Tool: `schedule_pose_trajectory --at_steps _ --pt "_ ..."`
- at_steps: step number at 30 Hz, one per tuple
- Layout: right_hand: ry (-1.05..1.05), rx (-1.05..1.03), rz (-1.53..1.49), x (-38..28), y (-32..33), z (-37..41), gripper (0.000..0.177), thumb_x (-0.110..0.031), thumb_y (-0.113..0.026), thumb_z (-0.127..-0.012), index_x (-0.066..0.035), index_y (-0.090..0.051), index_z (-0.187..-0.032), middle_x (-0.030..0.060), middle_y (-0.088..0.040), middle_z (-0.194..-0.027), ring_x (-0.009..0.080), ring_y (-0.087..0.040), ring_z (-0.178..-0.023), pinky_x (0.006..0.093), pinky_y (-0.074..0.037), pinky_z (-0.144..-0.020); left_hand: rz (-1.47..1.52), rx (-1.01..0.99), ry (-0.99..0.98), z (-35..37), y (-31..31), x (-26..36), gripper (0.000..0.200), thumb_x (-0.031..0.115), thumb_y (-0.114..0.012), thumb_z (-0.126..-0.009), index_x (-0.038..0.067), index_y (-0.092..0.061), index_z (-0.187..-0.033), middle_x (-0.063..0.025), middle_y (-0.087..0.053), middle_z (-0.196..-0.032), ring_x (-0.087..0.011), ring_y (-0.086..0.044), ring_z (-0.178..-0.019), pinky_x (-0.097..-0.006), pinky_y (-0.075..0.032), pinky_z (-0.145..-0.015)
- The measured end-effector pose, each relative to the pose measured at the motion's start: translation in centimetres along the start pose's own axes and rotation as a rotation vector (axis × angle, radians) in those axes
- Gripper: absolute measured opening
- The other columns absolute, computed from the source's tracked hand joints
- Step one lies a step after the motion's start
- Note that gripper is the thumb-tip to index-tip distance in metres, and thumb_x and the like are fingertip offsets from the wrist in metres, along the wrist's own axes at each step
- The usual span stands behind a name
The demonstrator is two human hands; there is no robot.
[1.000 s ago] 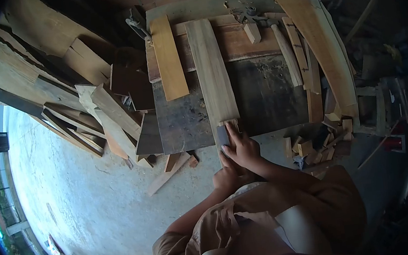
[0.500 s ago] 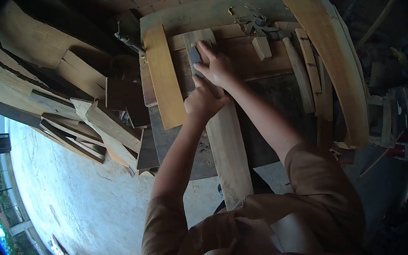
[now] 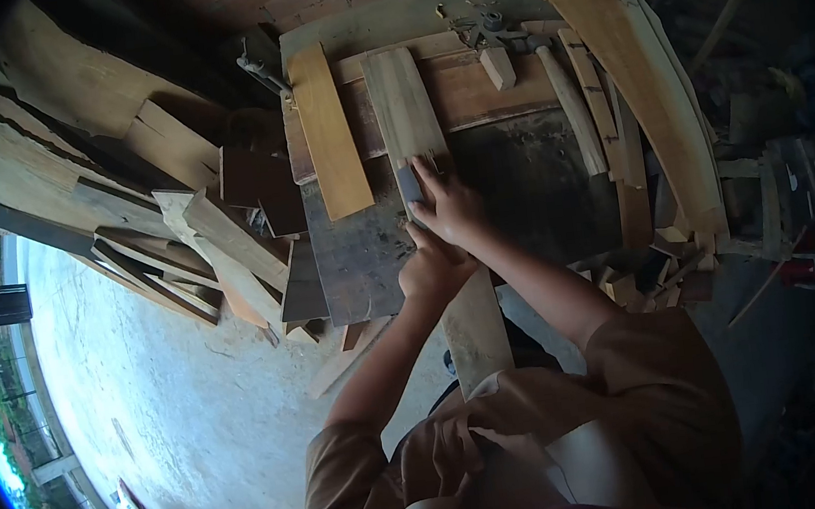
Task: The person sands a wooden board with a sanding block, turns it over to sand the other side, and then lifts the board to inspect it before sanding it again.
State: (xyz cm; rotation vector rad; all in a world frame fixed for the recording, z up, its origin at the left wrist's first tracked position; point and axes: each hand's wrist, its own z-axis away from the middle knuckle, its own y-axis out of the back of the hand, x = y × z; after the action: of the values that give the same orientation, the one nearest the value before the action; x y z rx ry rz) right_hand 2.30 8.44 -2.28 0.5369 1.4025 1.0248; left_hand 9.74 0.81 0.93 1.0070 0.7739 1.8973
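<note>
A long pale wooden board (image 3: 403,104) runs from the workbench toward my body, its near end against my shirt. On it lies a grey sanding block (image 3: 410,184), partly covered by my hands. My right hand (image 3: 453,214) presses down on the block, thumb at its side and a finger stretched along its top. Just behind, my left hand (image 3: 432,270) is closed around the block's near end, with its index finger pointing forward. The undersides of both hands are hidden.
A yellowish plank (image 3: 328,128) lies left of the board. To the right are a hammer (image 3: 567,106), a small wood block (image 3: 498,68), a metal plane-like tool (image 3: 492,29) and a long curved plank (image 3: 644,77). Lumber (image 3: 216,246) leans at the left.
Both hands have drawn the sanding block back along the board toward my body, uncovering the board's far end. The view has shifted slightly.
</note>
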Motion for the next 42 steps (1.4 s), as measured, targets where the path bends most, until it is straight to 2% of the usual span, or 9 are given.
schedule_pose_trajectory --at_steps 6,9,12,14,20,30,35,39,42 --pt "0.169 0.191 -0.105 2.3 -2.7 17.0 0.079 -0.038 -0.064 -0.072 -0.023 -0.025 -0.138 0.025 -0.05 -0.108 0.0369 -0.06 -0.081 0.0431 -0.05 -0.063 0.028 -0.245 -0.035 12.9 -10.0 -3.9 0.12 0.055 -0.065 -0.063 -0.017 0.006 -0.128 -0.0195 -0.063 -0.073 -0.0311 -0.063 -0.061 -0.04 -0.051 -0.053" --pt "0.115 0.095 -0.061 2.6 -2.5 15.2 0.078 -0.038 -0.064 -0.072 -0.022 -0.026 -0.138 0.0251 -0.05 -0.11 0.0368 -0.06 -0.081 0.0431 -0.05 -0.064 0.045 -0.205 -0.047 11.6 -9.9 -3.7 0.121 0.056 -0.065 -0.063 -0.017 0.006 -0.128 -0.0199 -0.063 -0.071 -0.0321 -0.063 -0.06 -0.0403 -0.051 -0.051" --pt "0.136 0.209 -0.094 2.4 -1.6 8.9 0.075 -0.039 -0.065 -0.071 -0.031 -0.028 -0.136 0.0215 -0.053 -0.094 0.0358 -0.06 -0.072 0.0435 -0.05 -0.061 0.07 -0.031 -0.143 6.4 -7.6 -2.7 0.123 0.056 -0.067 -0.06 -0.017 0.004 -0.127 -0.0185 -0.062 -0.066 -0.0312 -0.062 -0.055 -0.0389 -0.05 -0.047" --pt "0.017 0.035 -0.09 1.4 1.0 3.7 0.074 -0.04 -0.064 -0.073 -0.029 -0.028 -0.136 0.0204 -0.055 -0.097 0.0368 -0.06 -0.078 0.044 -0.049 -0.066 0.005 0.075 -0.167 2.1 -4.2 -1.0 0.12 0.056 -0.068 -0.058 -0.023 -0.007 -0.124 -0.0159 -0.061 -0.06 -0.0282 -0.062 -0.051 -0.0362 -0.049 -0.042" --pt "0.143 0.12 -0.063 1.1 2.8 -7.1 0.074 -0.041 -0.062 -0.075 -0.03 -0.025 -0.137 0.0206 -0.055 -0.092 0.0376 -0.06 -0.073 0.0438 -0.049 -0.062 -0.036 0.094 -0.079 -6.8 2.0 2.2 0.115 0.056 -0.066 -0.06 -0.023 -0.011 -0.124 -0.017 -0.062 -0.064 -0.0286 -0.064 -0.058 -0.0368 -0.052 -0.048" --pt "0.106 0.168 -0.044 1.2 2.1 -3.5 0.076 -0.044 -0.06 -0.075 -0.031 -0.02 -0.139 0.0214 -0.053 -0.096 0.0376 -0.059 -0.076 0.0438 -0.05 -0.064 0.014 0.003 -0.11 -3.7 1.5 1.3 0.116 0.054 -0.065 -0.063 -0.018 -0.004 -0.129 -0.0169 -0.063 -0.069 -0.0289 -0.065 -0.062 -0.0359 -0.052 -0.05" --pt "-0.085 -0.071 0.134 0.1 3.3 0.5 0.085 -0.05 -0.061 -0.072 -0.033 -0.012 -0.14 0.0228 -0.051 -0.101 0.0409 -0.058 -0.086 0.0452 -0.049 -0.071 0.055 -0.126 -0.118 -0.7 -0.1 0.7 0.114 0.057 -0.065 -0.067 -0.014 -0.001 -0.131 -0.0233 -0.063 -0.081 -0.0328 -0.064 -0.074 -0.0385 -0.051 -0.063" --pt "-0.072 -0.068 0.148 2.0 2.1 4.4 0.09 -0.05 -0.062 -0.071 -0.035 -0.006 -0.14 0.023 -0.05 -0.105 0.0375 -0.06 -0.084 0.0445 -0.05 -0.068 0.219 -0.123 -0.248 2.1 -3.3 -1.2 0.111 0.054 -0.064 -0.07 -0.009 0.003 -0.133 -0.027 -0.061 -0.088 -0.0355 -0.062 -0.082 -0.0388 -0.05 -0.068" --pt "-0.049 -0.034 0.144 3.2 2.2 7.5 0.094 -0.048 -0.064 -0.069 -0.032 -0.005 -0.14 0.0238 -0.051 -0.103 0.0378 -0.06 -0.084 0.0449 -0.049 -0.07 0.196 -0.148 -0.332 4.3 -4.5 -2.9 0.095 0.049 -0.063 -0.075 -0.007 -0.013 -0.134 -0.0248 -0.062 -0.089 -0.0337 -0.062 -0.082 -0.036 -0.049 -0.069"
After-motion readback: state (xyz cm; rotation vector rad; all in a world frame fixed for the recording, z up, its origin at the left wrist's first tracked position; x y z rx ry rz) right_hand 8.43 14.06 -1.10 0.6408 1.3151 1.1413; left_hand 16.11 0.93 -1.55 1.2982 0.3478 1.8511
